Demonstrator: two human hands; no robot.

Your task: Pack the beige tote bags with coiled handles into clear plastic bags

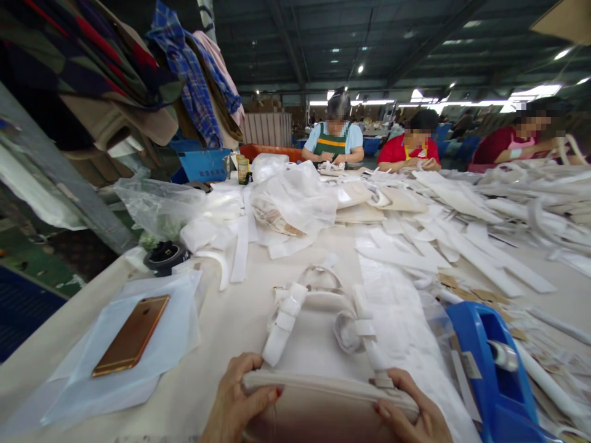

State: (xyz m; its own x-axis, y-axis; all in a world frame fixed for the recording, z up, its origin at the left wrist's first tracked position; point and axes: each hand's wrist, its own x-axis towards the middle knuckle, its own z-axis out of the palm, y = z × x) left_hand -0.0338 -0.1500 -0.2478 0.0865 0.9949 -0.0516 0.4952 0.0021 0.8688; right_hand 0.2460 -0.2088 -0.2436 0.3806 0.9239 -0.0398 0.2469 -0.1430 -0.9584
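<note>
A cream handbag (318,344) lies flat on the table in front of me, its handles wrapped in white paper strips. My left hand (237,403) grips the near left corner of the bag's edge, fingers curled over it. My right hand (409,412) pinches the near right end of the same edge. Both hands are closed on the bag.
A gold phone (132,335) lies on clear plastic sheets at the left. A blue tape dispenser (494,369) stands at the right. White paper strips (480,261) and plastic bags (295,197) cover the table beyond. Three people sit working at the far side. Clothes hang at the upper left.
</note>
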